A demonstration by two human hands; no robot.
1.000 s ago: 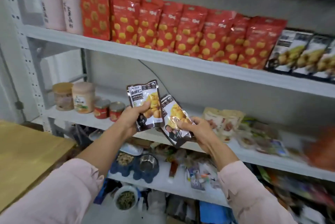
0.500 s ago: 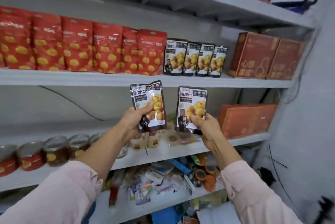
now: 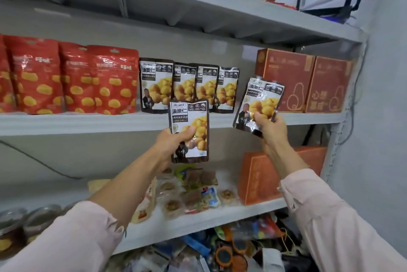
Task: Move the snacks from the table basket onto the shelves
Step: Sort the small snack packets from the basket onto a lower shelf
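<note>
Risk: right hand (image 3: 272,127) and left hand (image 3: 174,141) each grip one chestnut pouch (image 3: 258,102) (second (image 3: 189,130)) below the standing row (image 3: 189,86); careless insertion could topple it.

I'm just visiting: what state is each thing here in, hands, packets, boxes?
Left hand: grips left packet.
Right hand: grips right packet.
Left packet: upright, held in front of the shelf edge.
Right packet: tilted, held up at that height.
Shelved packets: four, standing, overlapping.
Red bags: standing in a row.
Red boxes: closed, side by side.
Orange box: closed, one level down.
</note>
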